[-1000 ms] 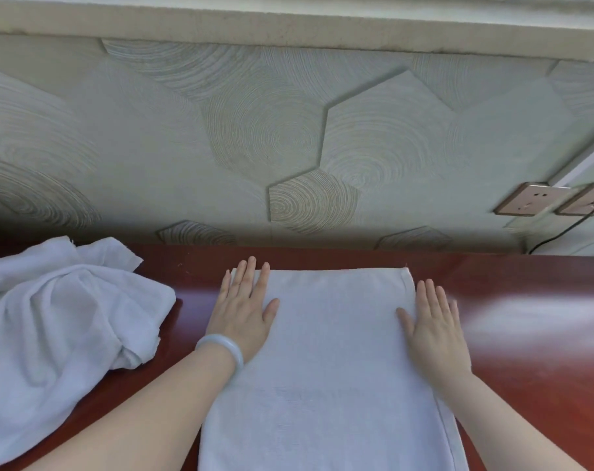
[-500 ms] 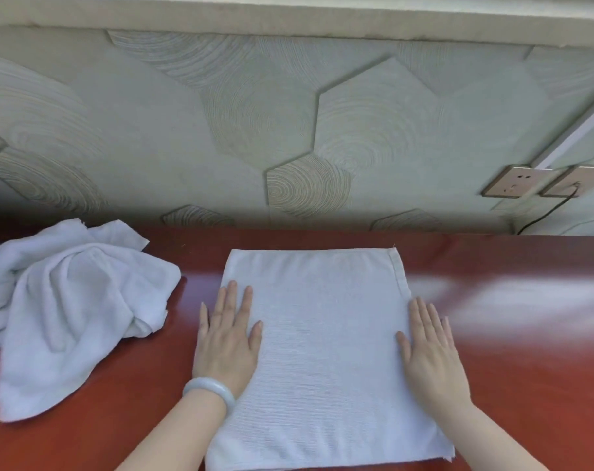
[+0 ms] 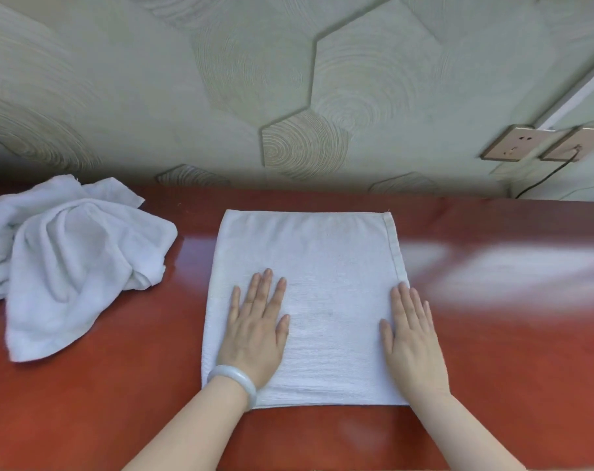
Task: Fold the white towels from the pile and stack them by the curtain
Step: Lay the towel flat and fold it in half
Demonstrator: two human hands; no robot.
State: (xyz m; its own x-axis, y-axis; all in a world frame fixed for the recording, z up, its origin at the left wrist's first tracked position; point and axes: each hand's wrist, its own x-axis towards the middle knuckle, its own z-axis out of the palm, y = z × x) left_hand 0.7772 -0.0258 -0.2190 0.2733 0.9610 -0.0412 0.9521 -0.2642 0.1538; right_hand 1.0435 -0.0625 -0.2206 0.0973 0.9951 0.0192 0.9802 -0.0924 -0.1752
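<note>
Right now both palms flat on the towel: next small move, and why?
Probably pinch the near edge and fold it to the far edge. The towel lies flat and smoothed under the left hand and right hand, still roughly square, too wide to stack.

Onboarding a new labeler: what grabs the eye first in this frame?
The flat white towel at the centre of the red table, with the left hand and right hand pressed flat on its near half. Next, the crumpled towel pile at the left.
</note>
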